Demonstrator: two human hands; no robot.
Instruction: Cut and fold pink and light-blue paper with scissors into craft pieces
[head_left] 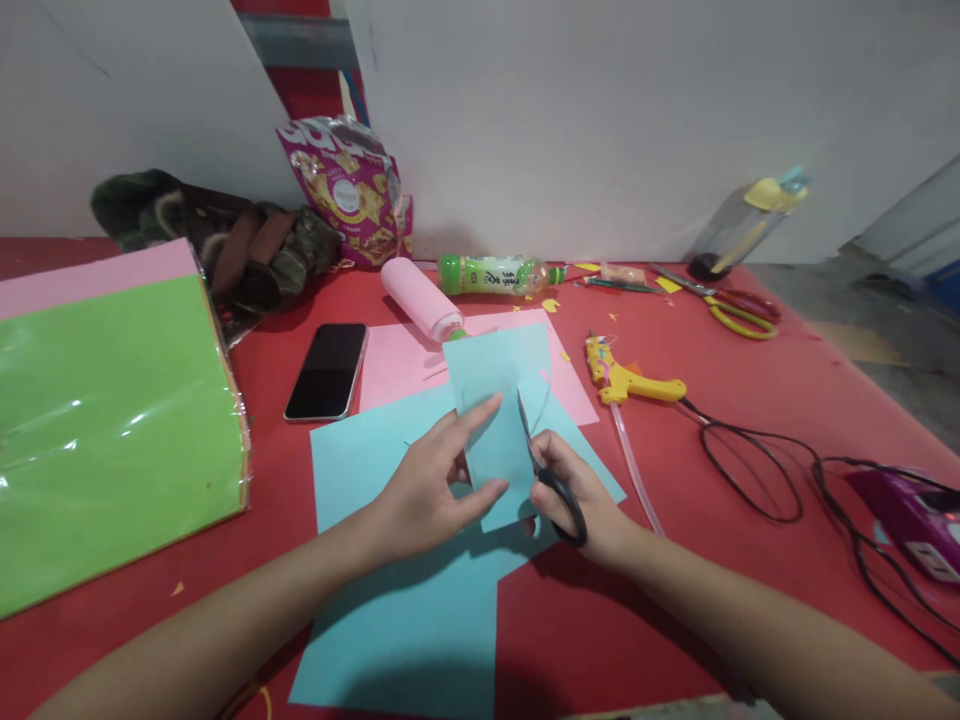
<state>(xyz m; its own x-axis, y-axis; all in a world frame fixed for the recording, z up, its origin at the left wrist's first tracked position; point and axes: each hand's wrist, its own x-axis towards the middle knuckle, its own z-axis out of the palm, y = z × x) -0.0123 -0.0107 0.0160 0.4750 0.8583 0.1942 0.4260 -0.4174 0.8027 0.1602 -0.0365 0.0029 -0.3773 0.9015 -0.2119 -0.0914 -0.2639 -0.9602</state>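
My left hand (431, 485) pinches a small light-blue paper piece (499, 400) and holds it upright above the table. My right hand (581, 490) grips black-handled scissors (551, 475), whose blades point up into the right edge of that piece. Under both hands lies a larger light-blue sheet (397, 600) with a corner cut away. A pink sheet (409, 360) lies just behind it.
On the red table: a black phone (328, 370), a pink roll (420, 297), a green bottle (495, 275), a yellow glue gun (626, 380) with black cable, yellow-handled scissors (739, 310), a wrapped stack of green paper (105, 430) at left, a purple device (911, 515) at right.
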